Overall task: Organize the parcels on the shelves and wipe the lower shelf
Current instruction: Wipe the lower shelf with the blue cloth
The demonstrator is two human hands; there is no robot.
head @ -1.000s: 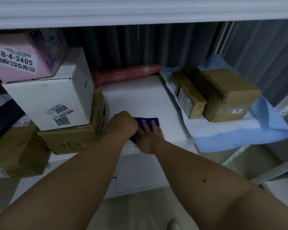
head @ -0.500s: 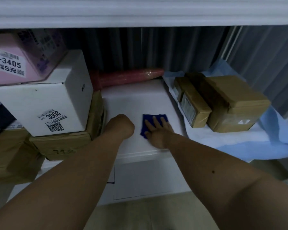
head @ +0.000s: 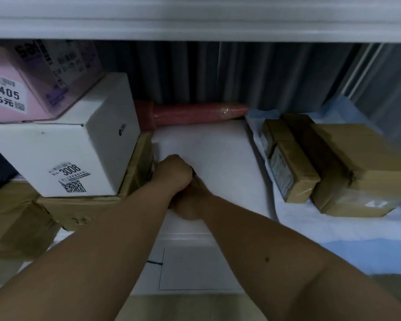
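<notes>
**Both hands meet at the near edge of the lower shelf**

Head view: The left hand point(head: 173, 173) is curled into a fist on the white lower shelf point(head: 220, 158), just right of the stacked boxes. The right hand point(head: 190, 200) lies partly under it, near the shelf's front edge; its fingers are hidden by the left hand, so I cannot tell whether it is open or gripping. Only a dark sliver shows between the 2 hands, too small to identify, and whether the left fist holds anything cannot be told either.

On the left, a white box point(head: 63, 154) labelled 3008 sits on a brown carton point(head: 83, 205), with a pink box point(head: 14, 89) leaning on top of it. Another brown parcel point(head: 16, 228) lies at the near left. At the far back of the shelf a red wrapped roll point(head: 195, 112) lies along the grey curtain point(head: 218, 72).

On the right, 2 small taped brown parcels point(head: 289, 167) stand touching a larger brown parcel point(head: 361, 167); all rest on a blue and white sheet point(head: 333, 235) that hangs over the shelf's front edge.
</notes>
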